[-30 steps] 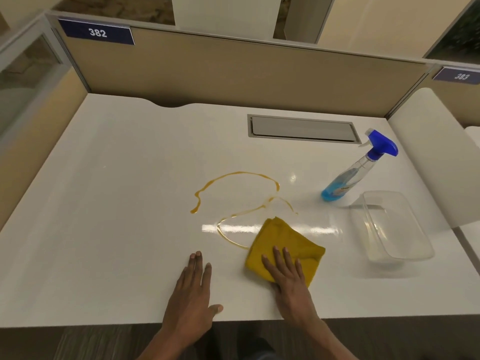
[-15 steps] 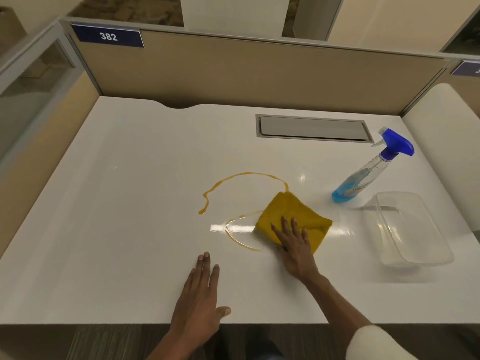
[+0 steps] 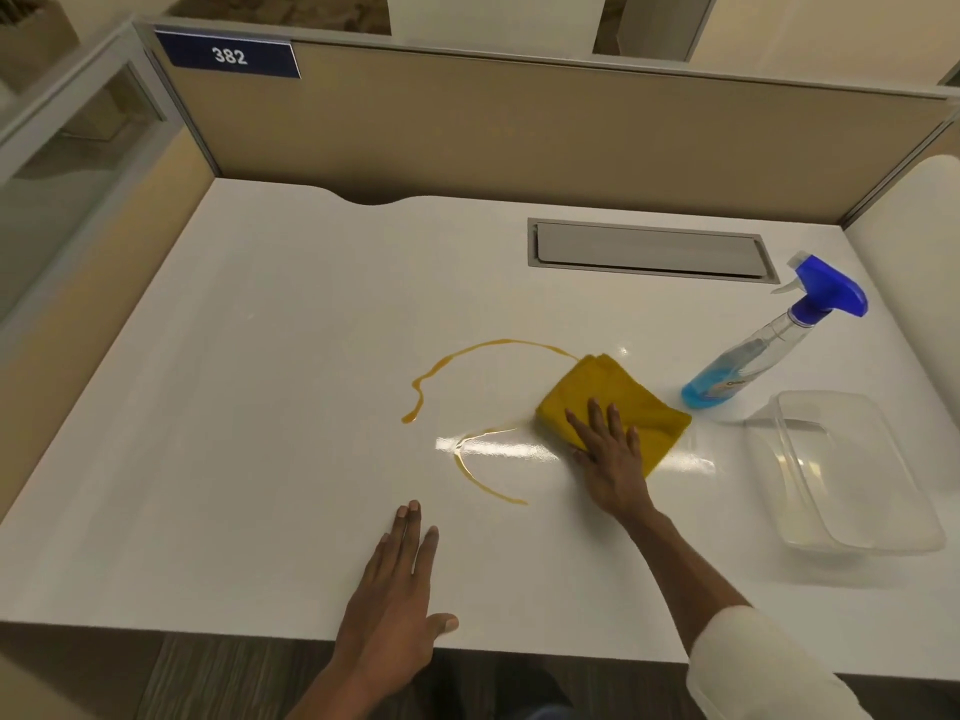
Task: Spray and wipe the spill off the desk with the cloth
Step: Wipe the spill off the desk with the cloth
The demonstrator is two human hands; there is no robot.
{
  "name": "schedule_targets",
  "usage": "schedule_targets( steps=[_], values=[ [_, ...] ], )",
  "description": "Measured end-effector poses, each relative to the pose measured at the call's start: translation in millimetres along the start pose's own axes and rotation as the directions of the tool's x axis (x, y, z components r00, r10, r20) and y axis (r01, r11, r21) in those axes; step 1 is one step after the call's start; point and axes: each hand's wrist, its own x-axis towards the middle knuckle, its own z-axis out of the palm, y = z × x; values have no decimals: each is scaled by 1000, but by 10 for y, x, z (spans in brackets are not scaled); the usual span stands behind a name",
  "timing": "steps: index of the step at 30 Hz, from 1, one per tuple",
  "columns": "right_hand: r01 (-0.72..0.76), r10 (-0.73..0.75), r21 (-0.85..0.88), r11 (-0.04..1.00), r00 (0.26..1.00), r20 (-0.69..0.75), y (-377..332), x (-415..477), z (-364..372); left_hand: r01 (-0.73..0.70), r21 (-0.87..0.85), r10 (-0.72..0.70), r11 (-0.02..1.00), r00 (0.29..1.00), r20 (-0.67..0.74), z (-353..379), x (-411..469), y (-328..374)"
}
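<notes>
A thin amber spill [image 3: 431,379] loops across the middle of the white desk [image 3: 234,407]. A folded yellow cloth [image 3: 623,392] lies over the spill's right end. My right hand [image 3: 608,454] presses flat on the cloth's near side, fingers spread. My left hand [image 3: 395,600] rests flat on the desk near the front edge, holding nothing. A spray bottle [image 3: 763,345] with a blue trigger head and blue liquid stands to the right of the cloth, untouched.
A clear plastic container [image 3: 852,475] sits at the right, close to the bottle. A grey cable hatch [image 3: 649,249] is set into the desk at the back. Tan partition walls [image 3: 519,132] close off the back and left.
My right hand has pushed the cloth away from me and to the right, wiping off the spill's lower right part. My left hand has stayed flat near the front edge.
</notes>
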Motion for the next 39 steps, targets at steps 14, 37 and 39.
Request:
schedule_targets(
  steps=[14,37,39],
  values=[
    [166,-165,-16,986,985,40,204,-219,-15,3,-35,-2,999,1000,27,-43,-12,29],
    [297,-295,-17,955,953,76,289,445,-176,86,-184,-89,979,996,-7,-87,-43,110],
    [261,-258,-28,965,963,78,197,710,-255,99,-200,-102,975,995,-6,-78,-41,103]
  ],
)
